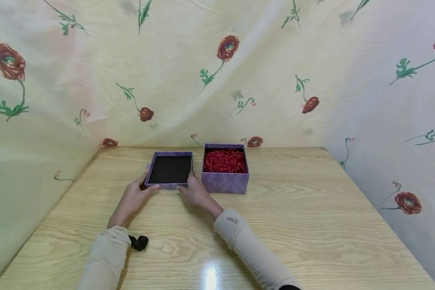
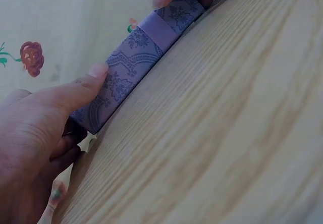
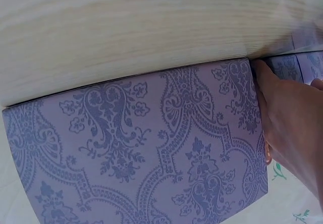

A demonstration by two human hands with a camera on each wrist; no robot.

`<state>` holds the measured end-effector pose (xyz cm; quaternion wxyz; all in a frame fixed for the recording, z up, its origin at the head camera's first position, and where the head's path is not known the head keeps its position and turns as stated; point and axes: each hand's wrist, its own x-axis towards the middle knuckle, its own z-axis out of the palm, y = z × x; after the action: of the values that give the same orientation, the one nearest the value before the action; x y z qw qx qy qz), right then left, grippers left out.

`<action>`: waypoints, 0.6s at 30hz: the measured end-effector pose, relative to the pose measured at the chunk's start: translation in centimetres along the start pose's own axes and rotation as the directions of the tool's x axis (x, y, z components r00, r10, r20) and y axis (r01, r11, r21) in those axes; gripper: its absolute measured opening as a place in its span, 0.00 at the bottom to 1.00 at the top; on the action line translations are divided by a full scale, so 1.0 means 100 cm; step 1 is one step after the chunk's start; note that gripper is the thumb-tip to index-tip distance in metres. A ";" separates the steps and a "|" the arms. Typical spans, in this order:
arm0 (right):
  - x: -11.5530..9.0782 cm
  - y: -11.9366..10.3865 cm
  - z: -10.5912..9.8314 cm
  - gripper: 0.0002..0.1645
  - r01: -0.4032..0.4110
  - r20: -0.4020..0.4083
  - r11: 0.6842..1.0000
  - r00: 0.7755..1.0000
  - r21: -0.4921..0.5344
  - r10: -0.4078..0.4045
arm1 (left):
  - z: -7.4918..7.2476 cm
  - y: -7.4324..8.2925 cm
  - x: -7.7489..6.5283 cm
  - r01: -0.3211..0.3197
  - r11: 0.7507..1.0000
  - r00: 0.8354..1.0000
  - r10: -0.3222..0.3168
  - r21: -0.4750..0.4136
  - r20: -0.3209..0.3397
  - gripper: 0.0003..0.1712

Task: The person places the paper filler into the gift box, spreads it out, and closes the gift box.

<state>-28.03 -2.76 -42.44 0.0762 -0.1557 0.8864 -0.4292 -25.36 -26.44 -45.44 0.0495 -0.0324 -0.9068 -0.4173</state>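
Observation:
A shallow purple box lid (image 1: 169,187) lies on the table with its black inside facing up. My left hand (image 1: 132,197) holds its near left corner, the thumb on the front side and the fingers round the left side. At the near right corner, my right hand (image 1: 197,192) grips it with the thumb on the front. In the left wrist view the lid's patterned side (image 2: 128,65) shows a plain lilac band. Just right of the lid stands a deeper purple box (image 1: 225,183), filled with red shredded paper (image 1: 224,161). My right fingers are partly hidden between the two.
A light wood-grain table (image 1: 311,225) carries everything. Flower-printed cloth (image 1: 174,80) hangs behind it and along both sides. A small black object (image 1: 140,243) juts out beside my left sleeve.

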 end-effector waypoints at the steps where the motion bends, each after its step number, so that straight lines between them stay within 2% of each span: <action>1: 0.000 0.000 0.000 0.55 0.000 -0.001 1.000 1.000 0.000 0.000 | 0.000 0.000 0.000 0.001 1.000 1.000 -0.001 0.007 0.001 0.52; 9: 0.001 0.003 0.004 0.53 0.016 -0.049 0.995 0.999 -0.097 -0.021 | 0.001 -0.001 0.002 -0.021 1.000 0.999 0.022 0.016 -0.034 0.48; 18: -0.002 0.002 0.008 0.54 0.014 -0.098 0.993 0.995 -0.118 -0.026 | 0.002 -0.004 0.000 -0.048 0.998 0.997 0.046 -0.035 -0.057 0.45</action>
<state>-27.69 -3.13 -43.09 0.0183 -0.1471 0.9112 -0.3843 -25.40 -26.57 -45.84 0.0844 -0.0431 -0.8964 -0.4330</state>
